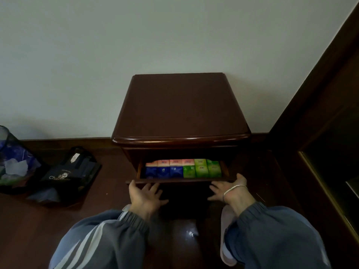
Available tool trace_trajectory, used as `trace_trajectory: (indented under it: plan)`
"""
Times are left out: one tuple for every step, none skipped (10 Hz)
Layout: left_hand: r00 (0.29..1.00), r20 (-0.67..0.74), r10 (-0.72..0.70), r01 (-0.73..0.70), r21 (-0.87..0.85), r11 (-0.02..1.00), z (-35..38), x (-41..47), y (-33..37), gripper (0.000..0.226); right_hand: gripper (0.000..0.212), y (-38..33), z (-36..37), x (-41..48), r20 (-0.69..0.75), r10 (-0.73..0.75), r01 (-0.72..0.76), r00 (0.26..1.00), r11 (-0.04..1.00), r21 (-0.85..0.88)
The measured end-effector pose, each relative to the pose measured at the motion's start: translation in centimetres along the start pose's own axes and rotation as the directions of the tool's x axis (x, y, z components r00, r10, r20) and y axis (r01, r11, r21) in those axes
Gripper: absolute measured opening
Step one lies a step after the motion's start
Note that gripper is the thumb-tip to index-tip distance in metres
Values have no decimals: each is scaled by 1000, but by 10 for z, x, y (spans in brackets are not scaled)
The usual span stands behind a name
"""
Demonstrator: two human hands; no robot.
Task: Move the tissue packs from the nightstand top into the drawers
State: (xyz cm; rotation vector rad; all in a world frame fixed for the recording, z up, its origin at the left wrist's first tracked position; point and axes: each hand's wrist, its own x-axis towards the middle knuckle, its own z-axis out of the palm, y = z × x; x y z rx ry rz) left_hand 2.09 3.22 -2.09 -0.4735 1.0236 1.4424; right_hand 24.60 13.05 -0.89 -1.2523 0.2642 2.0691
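Since the tissue packs (182, 168) sit in neat rows inside the open drawer (174, 180) and none shows on the nightstand top (180, 107) above it, the moving looks done. The left hand (144, 197) and right hand (229, 189) are at the drawer's front, fingers (153, 188) spread and holding nothing. Closing it seems all that is left.

Left, on the dark wood floor (29, 230): a mesh wastebasket (7, 152) beside a black lettered bag (64, 175); near right, a white slipper (226, 255).
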Motion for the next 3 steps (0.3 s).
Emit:
trace_trajectory:
  plan:
    - [991, 119, 54, -57, 28, 998, 9, 33, 15, 77, 77, -4, 20, 31, 50, -109, 108, 993, 994, 14]
    - [987, 146, 68, -83, 101, 991, 15, 46, 29, 79, 73, -6, 32, 41, 66, -148, 150, 987, 988, -22]
    - [994, 85, 63, -80, 221, 972, 8, 45, 45, 73, 63, -10, 26, 31, 36, -134, 138, 990, 975, -174]
